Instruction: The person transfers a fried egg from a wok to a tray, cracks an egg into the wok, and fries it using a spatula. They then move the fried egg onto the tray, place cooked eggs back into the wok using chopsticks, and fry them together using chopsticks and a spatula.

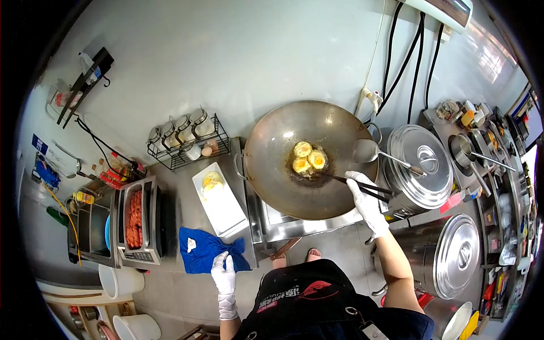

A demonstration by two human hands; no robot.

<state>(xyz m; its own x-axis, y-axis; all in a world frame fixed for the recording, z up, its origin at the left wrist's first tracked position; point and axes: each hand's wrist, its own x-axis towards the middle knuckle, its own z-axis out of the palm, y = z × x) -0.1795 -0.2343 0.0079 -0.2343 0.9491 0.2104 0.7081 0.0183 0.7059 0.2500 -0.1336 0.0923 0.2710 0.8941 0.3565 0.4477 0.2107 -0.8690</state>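
Long dark chopsticks (371, 190) are held in my white-gloved right hand (364, 201), at the right side of a large wok (272, 181). Their tips reach down to the fried eggs (310, 157), three yellow-and-white pieces lying together in oil at the bottom. A wok spatula (367, 151) rests across the right rim, its handle over a pot lid. My left hand (224, 272), also gloved, is at the counter's front edge beside a crumpled blue cloth (207, 249); its thumb and fingers are apart. Whether it touches the cloth is unclear.
A white rectangular tray (226, 212) holds one fried egg at its far end. Behind it stands a wire rack (221, 136) with jars and an egg. Lidded steel pots (419, 164) crowd the right. Left, a steel pan (148, 209) contains reddish food.
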